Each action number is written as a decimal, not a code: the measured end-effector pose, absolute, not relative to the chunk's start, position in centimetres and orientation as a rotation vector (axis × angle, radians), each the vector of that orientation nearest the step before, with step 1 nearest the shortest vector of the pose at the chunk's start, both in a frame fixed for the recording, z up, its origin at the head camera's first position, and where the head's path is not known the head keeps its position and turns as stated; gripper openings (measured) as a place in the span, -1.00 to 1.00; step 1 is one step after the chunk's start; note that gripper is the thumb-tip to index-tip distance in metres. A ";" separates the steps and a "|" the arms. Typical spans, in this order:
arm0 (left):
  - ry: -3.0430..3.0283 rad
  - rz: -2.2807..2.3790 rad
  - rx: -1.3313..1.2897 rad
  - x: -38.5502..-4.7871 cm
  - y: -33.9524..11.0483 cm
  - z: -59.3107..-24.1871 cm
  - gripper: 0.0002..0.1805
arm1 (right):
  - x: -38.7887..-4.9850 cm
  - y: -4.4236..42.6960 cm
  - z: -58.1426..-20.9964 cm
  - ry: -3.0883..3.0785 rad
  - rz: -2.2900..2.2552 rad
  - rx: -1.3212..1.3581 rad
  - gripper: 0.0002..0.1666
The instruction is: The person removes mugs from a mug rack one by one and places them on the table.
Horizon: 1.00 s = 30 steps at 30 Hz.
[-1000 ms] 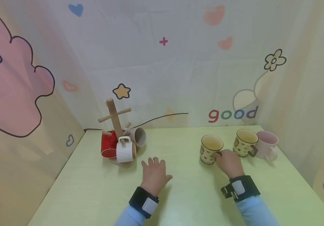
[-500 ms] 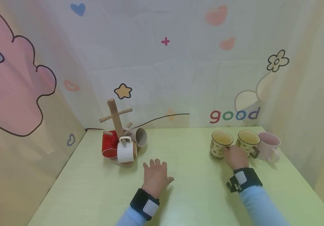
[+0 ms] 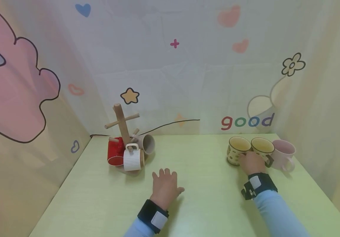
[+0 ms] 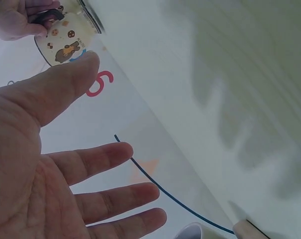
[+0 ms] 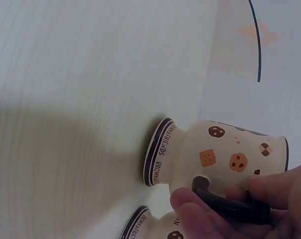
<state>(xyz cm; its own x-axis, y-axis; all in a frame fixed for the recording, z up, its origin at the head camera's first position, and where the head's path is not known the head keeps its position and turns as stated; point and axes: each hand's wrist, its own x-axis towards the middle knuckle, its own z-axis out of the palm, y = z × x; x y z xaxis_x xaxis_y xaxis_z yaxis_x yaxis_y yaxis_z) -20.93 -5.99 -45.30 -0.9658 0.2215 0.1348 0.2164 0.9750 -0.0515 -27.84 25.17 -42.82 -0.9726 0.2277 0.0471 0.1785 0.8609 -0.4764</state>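
Note:
My right hand (image 3: 252,162) pinches the dark handle (image 5: 225,205) of a cream mug with a cookie pattern (image 5: 225,149). That mug stands upright close beside a second patterned mug (image 3: 262,144), and a pink mug (image 3: 283,153) is to the right of both. The right hand hides part of the two patterned mugs in the head view. Over the middle of the table my left hand (image 3: 165,189) holds nothing, its fingers spread and straight. In the left wrist view its palm (image 4: 21,164) and fingers show, with the patterned mug beyond.
A wooden mug tree (image 3: 122,128) stands at the back left of the pale table (image 3: 98,204). On it hang a red mug (image 3: 116,153), a white ribbed mug (image 3: 132,160) and a greyish mug (image 3: 148,144). A printed curtain (image 3: 170,75) rises behind the table.
The right hand has moved the patterned mug right and slightly back, up close to the other patterned mug. The left hand stays nearly still, with its fingers spread.

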 end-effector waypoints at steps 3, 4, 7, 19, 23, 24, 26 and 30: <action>-2.982 0.057 -0.335 -21.0 -5.9 -45.5 -0.37 | -27.9 25.1 -43.0 -2.929 0.768 -0.353 -0.52; -2.978 0.060 -0.338 -20.9 -5.9 -45.5 -0.37 | -27.9 25.1 -43.1 -2.925 0.779 -0.361 -0.53; -2.979 0.060 -0.341 -20.9 -5.8 -45.5 -0.38 | -28.0 25.2 -43.4 -2.914 0.784 -0.371 -0.52; -2.992 0.060 -0.339 -20.6 -5.7 -45.2 -0.40 | -28.5 25.1 -43.5 -2.958 0.745 -0.414 -0.51; -2.988 0.065 -0.344 -20.7 -5.7 -45.6 -0.40 | -28.6 25.3 -43.7 -2.965 0.753 -0.404 -0.51; -2.988 0.068 -0.344 -20.7 -5.7 -45.7 -0.40 | -28.6 25.3 -43.8 -2.965 0.754 -0.398 -0.52; -2.985 0.071 -0.346 -20.8 -5.6 -45.8 -0.40 | -28.6 25.3 -43.9 -2.964 0.759 -0.389 -0.52; -2.975 0.074 -0.351 -20.8 -5.7 -46.0 -0.40 | -28.6 25.4 -43.9 -2.961 0.770 -0.369 -0.51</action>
<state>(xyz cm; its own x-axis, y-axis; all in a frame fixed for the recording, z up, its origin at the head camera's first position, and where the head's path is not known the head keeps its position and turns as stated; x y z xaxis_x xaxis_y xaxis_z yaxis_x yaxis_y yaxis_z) -20.85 -5.68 -45.97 -0.9622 0.2350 0.1375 0.2279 0.9715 -0.0654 -28.65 25.44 -43.89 -0.9695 0.2449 -0.0022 0.2149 0.8465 -0.4872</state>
